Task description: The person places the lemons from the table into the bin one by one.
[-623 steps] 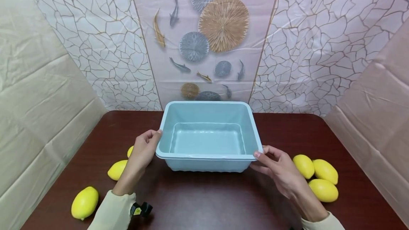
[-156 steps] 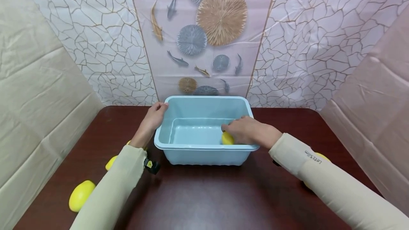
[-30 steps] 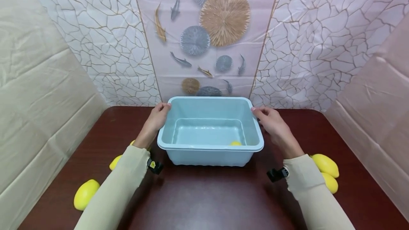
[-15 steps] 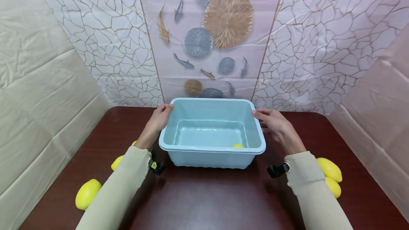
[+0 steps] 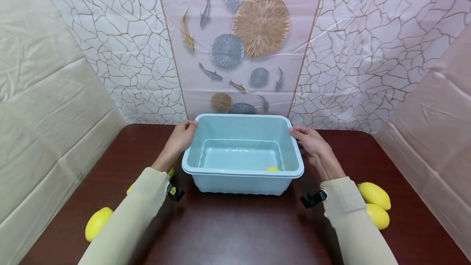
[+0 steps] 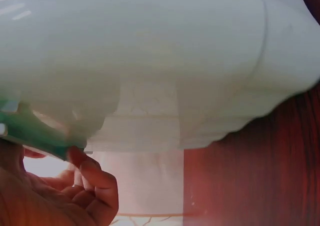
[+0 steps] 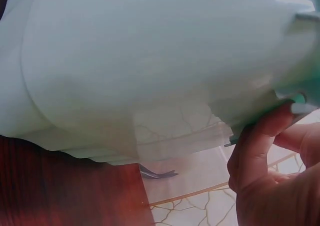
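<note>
I held the blue tub at the far middle of the table, left hand and right hand curled over its far corners; since the frames a second back it had barely shifted. One lemon lay inside, the others outside. The wrist views showed fingers hooked under the rim, and that underside was hidden from the head camera.
</note>
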`<move>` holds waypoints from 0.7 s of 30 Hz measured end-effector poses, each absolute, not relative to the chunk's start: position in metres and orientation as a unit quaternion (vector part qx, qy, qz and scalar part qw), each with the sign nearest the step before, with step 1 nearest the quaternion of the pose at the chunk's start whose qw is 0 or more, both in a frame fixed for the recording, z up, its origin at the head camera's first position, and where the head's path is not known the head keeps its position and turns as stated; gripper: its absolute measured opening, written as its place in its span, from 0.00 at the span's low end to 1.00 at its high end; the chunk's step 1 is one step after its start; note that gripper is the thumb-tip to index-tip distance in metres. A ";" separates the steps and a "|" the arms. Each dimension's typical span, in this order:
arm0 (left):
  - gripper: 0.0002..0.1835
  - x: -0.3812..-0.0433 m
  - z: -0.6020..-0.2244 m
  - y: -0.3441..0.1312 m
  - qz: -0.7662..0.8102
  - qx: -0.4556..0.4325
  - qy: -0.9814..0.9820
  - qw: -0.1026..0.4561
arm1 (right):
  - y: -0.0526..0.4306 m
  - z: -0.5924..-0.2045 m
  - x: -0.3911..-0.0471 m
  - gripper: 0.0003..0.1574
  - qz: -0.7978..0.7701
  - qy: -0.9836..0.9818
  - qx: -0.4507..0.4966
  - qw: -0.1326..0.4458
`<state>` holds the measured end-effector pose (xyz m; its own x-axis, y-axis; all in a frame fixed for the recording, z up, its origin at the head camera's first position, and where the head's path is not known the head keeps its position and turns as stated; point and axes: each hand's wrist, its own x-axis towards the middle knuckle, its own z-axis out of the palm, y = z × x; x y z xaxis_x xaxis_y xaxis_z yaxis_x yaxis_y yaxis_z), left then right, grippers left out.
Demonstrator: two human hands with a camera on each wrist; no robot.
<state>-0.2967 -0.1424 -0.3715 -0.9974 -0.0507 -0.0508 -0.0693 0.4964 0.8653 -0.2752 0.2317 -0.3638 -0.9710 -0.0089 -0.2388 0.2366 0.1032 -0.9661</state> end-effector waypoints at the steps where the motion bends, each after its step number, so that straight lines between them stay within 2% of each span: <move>1: 0.28 -0.296 -0.371 -0.144 0.496 -0.029 0.868 0.007 | 0.233 -0.364 -0.275 0.31 -0.674 0.728 0.078 0.096; 9: 0.29 -0.286 -0.363 -0.160 0.431 0.044 0.901 0.011 | 0.233 -0.369 -0.275 0.36 -0.695 0.708 0.082 0.098; 21: 0.17 -0.261 -0.341 -0.191 0.313 0.129 0.941 0.017 | 0.233 -0.377 -0.273 0.39 -0.709 0.693 0.086 0.099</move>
